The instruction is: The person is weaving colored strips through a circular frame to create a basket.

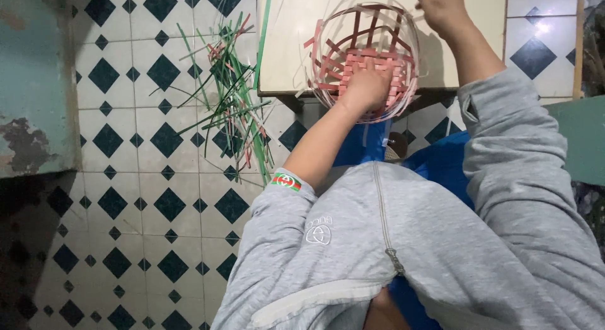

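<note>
A half-woven basket [384, 34] of red and white strips stands on the edge of a low cream table [283, 46]. My left hand [364, 87] is pressed into the basket's woven bottom, fingers closed against the red strips. My right hand [441, 8] is raised at the basket's far right rim, fingers closed around the thin upright strips there. Both arms wear grey sleeves.
A loose pile of green, white and red strips [230, 90] lies on the tiled floor left of the table. A worn teal surface [31, 78] stands at the far left. A teal edge [583, 138] shows at right.
</note>
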